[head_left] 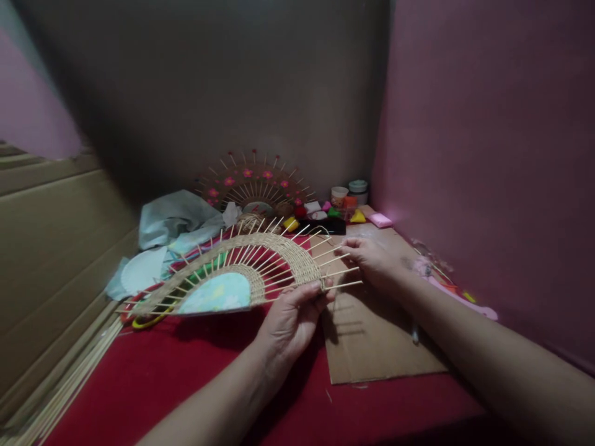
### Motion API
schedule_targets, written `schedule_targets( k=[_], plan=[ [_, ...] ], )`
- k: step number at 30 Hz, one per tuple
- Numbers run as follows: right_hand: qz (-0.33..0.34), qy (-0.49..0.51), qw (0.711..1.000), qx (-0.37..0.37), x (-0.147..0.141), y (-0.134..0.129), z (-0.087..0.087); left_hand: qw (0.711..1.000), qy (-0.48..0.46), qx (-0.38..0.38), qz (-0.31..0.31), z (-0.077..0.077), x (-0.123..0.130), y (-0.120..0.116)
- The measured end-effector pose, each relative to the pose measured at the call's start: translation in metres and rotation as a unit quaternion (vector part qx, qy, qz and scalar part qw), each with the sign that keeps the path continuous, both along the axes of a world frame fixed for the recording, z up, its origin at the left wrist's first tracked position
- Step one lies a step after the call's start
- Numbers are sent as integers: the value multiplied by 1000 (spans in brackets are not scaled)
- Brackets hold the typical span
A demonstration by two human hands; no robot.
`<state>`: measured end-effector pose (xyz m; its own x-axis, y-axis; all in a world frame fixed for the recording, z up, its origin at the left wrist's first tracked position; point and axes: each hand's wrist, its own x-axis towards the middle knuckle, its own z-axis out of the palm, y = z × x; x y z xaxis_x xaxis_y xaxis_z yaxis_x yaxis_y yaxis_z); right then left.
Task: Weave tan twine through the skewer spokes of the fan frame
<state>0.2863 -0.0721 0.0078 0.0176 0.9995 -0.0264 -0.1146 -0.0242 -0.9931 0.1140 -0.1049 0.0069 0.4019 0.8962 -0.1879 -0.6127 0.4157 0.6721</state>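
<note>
This is a craft corner, whether home or workshop I cannot tell: walls (478, 124) meet beyond the right hand (362, 257), with tubs (357, 191) and bright packets (357, 217) before them; cardboard (383, 356) lies under that hand, a flowered fan (255, 179) stands beyond the left hand (295, 313), sticks (80, 384) to its left.

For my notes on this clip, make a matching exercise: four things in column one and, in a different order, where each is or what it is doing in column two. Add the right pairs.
Column one
1. Left hand
2. Cardboard sheet
3. Fan with pink flowers
4. Thin loose sticks

Column two
A. Standing at the back, by the grey wall
B. Along the left edge of the red surface
C. Gripping the right end of the woven fan
D. Lying flat, beneath the right hand

Right pairs: 1-C, 2-D, 3-A, 4-B
</note>
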Motion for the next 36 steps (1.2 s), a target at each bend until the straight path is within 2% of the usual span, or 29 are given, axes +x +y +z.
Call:
schedule_targets(
  k=[4,11,18,26,32,36],
  plan=[
    [36,42,998,-23,3,14,2,999,5,5,-39,-5,-3,-2],
    [37,86,994,-63,-3,16,-1,999,5,1,-33,-11,0,-1],
    [58,161,980,-104,4,17,-11,999,-11,-15,-37,-10,1,-2],
    [84,170,974,-122,9,17,-15,999,-10,-27,-38,-11,1,0],
    [82,169,969,-158,12,15,-15,999,-13,-30,-40,-10,2,1],
    [43,185,969,-159,11,14,-10,999,-13,-29,-40,-12,2,1]
  ],
)
